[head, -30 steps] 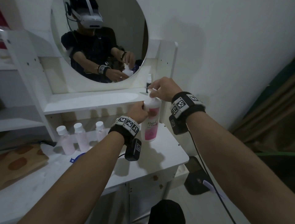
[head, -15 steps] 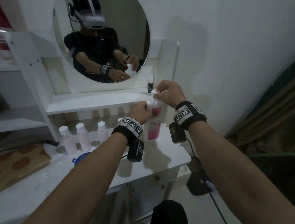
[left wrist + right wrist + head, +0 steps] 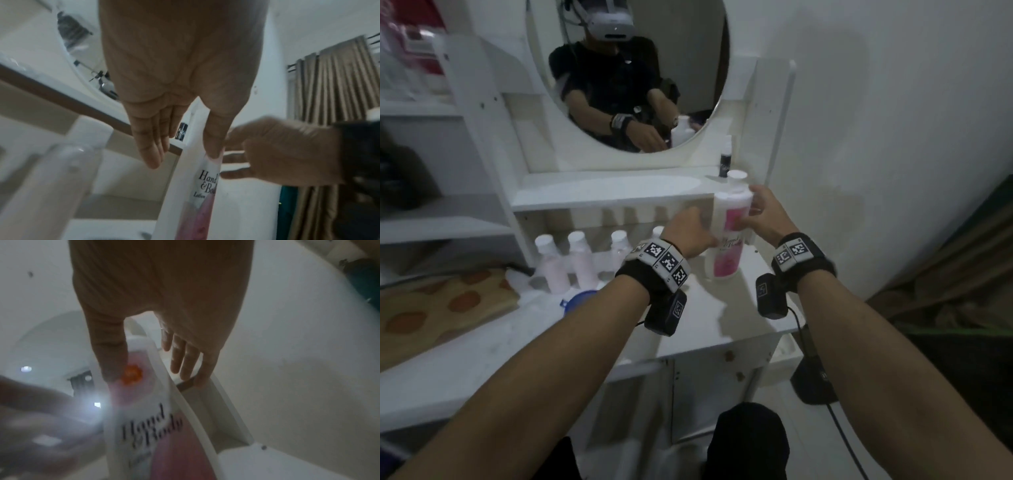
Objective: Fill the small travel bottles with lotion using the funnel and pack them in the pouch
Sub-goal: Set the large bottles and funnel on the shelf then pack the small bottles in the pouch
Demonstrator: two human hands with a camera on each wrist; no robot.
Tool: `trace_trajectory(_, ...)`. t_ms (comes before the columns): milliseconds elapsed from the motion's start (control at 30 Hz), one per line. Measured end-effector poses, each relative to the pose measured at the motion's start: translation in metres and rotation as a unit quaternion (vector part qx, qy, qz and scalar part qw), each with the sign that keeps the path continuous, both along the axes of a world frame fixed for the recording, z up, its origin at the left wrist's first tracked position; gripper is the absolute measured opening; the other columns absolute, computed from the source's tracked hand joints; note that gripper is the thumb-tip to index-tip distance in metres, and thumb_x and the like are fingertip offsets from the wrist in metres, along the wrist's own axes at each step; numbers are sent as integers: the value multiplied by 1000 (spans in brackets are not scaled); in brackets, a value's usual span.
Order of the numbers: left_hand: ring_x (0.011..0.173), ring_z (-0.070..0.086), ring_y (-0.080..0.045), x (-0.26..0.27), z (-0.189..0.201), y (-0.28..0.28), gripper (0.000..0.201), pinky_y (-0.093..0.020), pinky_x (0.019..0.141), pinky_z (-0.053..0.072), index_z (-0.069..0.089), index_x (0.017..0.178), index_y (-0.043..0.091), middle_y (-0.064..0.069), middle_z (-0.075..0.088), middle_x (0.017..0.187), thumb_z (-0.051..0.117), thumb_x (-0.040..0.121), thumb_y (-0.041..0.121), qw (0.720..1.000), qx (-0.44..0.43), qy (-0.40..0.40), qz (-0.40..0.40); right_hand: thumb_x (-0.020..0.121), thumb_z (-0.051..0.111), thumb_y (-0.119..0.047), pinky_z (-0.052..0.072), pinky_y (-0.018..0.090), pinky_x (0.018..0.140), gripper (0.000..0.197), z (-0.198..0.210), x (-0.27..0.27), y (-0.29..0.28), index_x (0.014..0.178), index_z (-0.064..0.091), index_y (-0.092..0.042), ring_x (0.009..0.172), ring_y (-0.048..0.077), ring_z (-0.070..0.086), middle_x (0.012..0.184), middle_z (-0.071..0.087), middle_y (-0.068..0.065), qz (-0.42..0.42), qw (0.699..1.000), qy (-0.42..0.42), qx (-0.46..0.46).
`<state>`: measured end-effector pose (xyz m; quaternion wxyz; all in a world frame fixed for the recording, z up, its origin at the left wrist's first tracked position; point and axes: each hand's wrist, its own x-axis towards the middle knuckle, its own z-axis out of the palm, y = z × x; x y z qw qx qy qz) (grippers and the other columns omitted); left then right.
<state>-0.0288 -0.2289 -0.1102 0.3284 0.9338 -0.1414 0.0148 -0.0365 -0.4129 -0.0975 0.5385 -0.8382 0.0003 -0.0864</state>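
Observation:
The white lotion bottle with a pink label stands capped at the right of the dresser top. My right hand holds its upper body, thumb on the label and fingers at the far side. At the bottle's left, my left hand has straight fingers, and only its thumb touches the bottle. Several small capped travel bottles with pale pink fill stand in a row to the left. A blue funnel lies in front of them. The spotted pouch lies at the far left.
A shelf runs just above the bottles and carries a small dark bottle. A round mirror hangs above it. The dresser's side panel stands close behind the lotion bottle. A black cabled device sits on the floor at right.
My right hand has left the cap and dropped to the lotion bottle's body. My left hand has loosened its grip, and its fingers are now straight beside the bottle.

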Motion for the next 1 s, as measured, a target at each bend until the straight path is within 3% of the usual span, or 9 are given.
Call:
trace_trajectory(100, 92, 63, -20, -34, 2, 38, 28, -35, 84, 52, 69, 101, 14, -1, 70, 96, 72, 79, 31, 999, 14, -30, 14, 61, 83, 5, 53, 50, 93, 75, -20, 2, 7, 128, 52, -8, 105, 24, 65, 113, 68, 8, 11, 1000, 29, -3)
trace_trajectory(200, 74, 68, -16, -66, 2, 96, 14, -32, 73, 55, 74, 89, 16, 1, 72, 82, 69, 81, 27, 999, 28, -6, 31, 62, 83, 8, 55, 33, 74, 66, -31, 0, 15, 122, 57, -3, 94, 21, 65, 109, 69, 9, 17, 999, 29, 13)
trace_trajectory(267, 77, 66, -16, -83, -1, 134, 14, -27, 68, 48, 75, 88, 16, 2, 72, 83, 67, 82, 26, 995, 94, -4, 43, 64, 83, 5, 49, 25, 68, 58, -37, -3, 18, 118, 63, -4, 88, 17, 65, 109, 70, 9, 28, 999, 38, 16)
trace_trajectory(367, 85, 63, -17, -97, -14, 181, 17, -28, 71, 45, 72, 92, 18, 1, 71, 93, 67, 82, 31, 977, 190, 6, 98, 63, 83, 2, 52, 38, 85, 53, -44, -8, 21, 113, 67, -5, 99, 28, 67, 110, 72, 10, 44, 997, 59, 34)
trace_trajectory(433, 99, 60, -21, -101, -29, 201, 33, -31, 82, 47, 66, 110, 17, -1, 65, 108, 71, 81, 34, 973, 196, 26, 122, 59, 85, 1, 50, 51, 95, 53, -48, -11, 24, 109, 69, -8, 103, 32, 66, 108, 73, 10, 53, 995, 69, 49)
trace_trajectory(567, 115, 53, -26, -102, -47, 211, 62, -33, 94, 42, 48, 137, 11, -9, 54, 128, 72, 83, 30, 976, 172, 88, 105, 52, 87, -2, 47, 58, 98, 54, -55, -14, 27, 101, 71, -16, 106, 34, 65, 107, 74, 8, 60, 993, 72, 70)
trace_trajectory(767, 75, 67, -25, -98, -63, 216, 31, -20, 47, 38, 67, 106, 10, -9, 69, 83, 69, 82, 30, 971, 120, 166, 123, 60, 81, 9, 49, 47, 95, 52, -48, -34, 37, 108, 69, -8, 106, 33, 64, 108, 72, 9, 43, 995, 57, 63)
trace_trajectory(867, 69, 65, -19, -99, -62, 219, 32, -20, 44, 37, 53, 111, 25, -5, 70, 89, 69, 84, 34, 981, 61, 139, 119, 62, 81, 8, 50, 44, 90, 52, -44, -40, 37, 110, 68, -7, 105, 31, 64, 108, 72, 9, 51, 996, 53, 55)
trace_trajectory(1000, 70, 69, -21, -99, -57, 221, 27, -27, 50, 49, 63, 109, 21, -4, 71, 85, 69, 84, 31, 990, 25, 107, 92, 64, 78, 11, 52, 39, 83, 51, -28, -44, 37, 112, 67, -2, 103, 31, 65, 108, 72, 13, 67, 995, 39, 66)
